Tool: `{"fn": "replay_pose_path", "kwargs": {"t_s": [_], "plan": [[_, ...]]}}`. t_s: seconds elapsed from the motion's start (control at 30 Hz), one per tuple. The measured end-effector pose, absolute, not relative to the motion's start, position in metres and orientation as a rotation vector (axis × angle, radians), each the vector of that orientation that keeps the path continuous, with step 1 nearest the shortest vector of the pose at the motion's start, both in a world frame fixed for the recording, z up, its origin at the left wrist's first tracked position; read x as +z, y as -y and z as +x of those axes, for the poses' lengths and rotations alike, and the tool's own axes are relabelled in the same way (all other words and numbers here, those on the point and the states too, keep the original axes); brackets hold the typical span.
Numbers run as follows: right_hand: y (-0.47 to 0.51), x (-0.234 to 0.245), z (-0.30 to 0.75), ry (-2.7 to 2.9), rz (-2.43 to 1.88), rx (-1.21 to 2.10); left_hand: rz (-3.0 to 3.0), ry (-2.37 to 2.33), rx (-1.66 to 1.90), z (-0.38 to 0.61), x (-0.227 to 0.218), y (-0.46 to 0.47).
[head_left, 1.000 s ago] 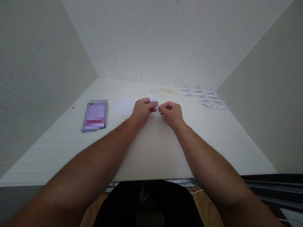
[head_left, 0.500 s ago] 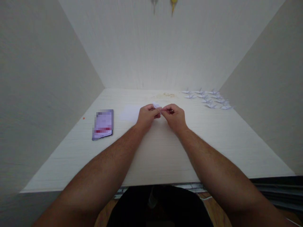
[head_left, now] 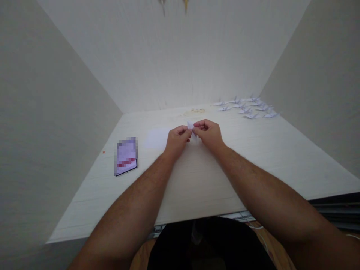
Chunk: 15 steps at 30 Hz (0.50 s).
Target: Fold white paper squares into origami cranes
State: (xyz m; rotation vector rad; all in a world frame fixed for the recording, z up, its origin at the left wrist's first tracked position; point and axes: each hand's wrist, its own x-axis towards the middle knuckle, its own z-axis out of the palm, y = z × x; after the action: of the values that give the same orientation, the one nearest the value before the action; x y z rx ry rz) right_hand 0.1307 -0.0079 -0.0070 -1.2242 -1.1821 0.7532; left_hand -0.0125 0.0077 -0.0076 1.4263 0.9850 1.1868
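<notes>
A small piece of folded white paper [head_left: 190,125] is pinched between my two hands over the middle of the table. My left hand [head_left: 178,139] grips its left side with thumb and fingers closed. On the right side, my right hand [head_left: 208,132] holds it between thumb and fingertips. Part of the paper is covered by the fingers, so its full shape cannot be made out. Flat white paper [head_left: 155,138] lies on the table just left of my left hand.
Several white folded paper cranes [head_left: 251,116] stand in a group at the back right. A phone or tablet [head_left: 126,156] with a blurred screen lies at the left. Brownish marks [head_left: 198,110] show near the back wall. Walls enclose the white table [head_left: 197,187] on three sides.
The camera view has tilted and shifted slightly. Both hands still hold the paper; it now stands more upright and shows more between the fingers, and my right hand's grip has shifted a little.
</notes>
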Motion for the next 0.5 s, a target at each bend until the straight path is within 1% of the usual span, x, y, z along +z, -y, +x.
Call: {"fn": "replay_pose_path", "kwargs": {"t_s": [0.13, 0.4, 0.5], "plan": [[0.0106, -0.0004, 0.1289, 1.112, -1.179, 0.94, 1.431, -1.016, 1.166, -0.0136, -0.0047, -0.0061], [0.0137, 0.0034, 0.1268, 1.009, -1.072, 1.125, 1.434, -1.005, 1.13, -0.0152, -0.0045, -0.006], [0.014, 0.0039, 0.1275, 1.014, -1.084, 1.115, 1.52, -1.04, 1.095, -0.0167, -0.0065, -0.0083]]}}
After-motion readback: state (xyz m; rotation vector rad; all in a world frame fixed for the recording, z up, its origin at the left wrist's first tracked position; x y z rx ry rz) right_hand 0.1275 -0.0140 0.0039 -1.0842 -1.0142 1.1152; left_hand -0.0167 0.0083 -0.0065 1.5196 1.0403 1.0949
